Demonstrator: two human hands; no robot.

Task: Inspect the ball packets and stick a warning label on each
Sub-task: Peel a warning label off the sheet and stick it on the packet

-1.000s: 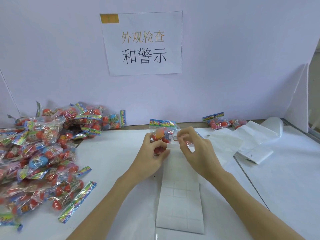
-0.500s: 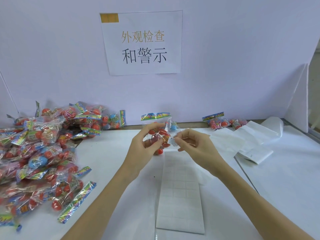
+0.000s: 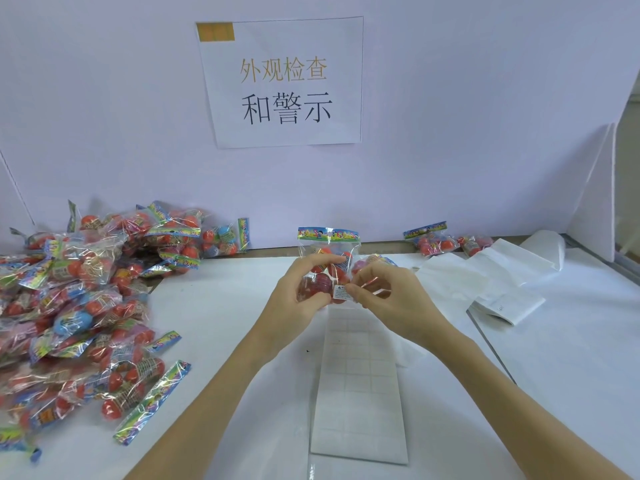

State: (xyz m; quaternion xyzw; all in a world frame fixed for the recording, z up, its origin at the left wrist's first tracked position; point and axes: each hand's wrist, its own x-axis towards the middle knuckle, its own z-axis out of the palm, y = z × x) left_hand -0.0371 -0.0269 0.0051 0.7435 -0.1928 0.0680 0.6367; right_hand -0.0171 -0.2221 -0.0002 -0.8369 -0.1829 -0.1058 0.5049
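Packet (image 3: pixel 327 268) at frame centre is gripped by left hand (image 3: pixel 301 299); label (image 3: pixel 340 292) is pinched on by right hand (image 3: pixel 388 299). Pile (image 3: pixel 79 306) at left seems unlabelled.

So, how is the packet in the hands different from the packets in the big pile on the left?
The held packet is upright above the table, gripped by the left hand; the pile of packets lies flat and jumbled on the table. The held packet has a small white warning label on its front, where the right hand pinches; I see no such label in the pile. Both are clear bags of mostly red balls with colourful headers.
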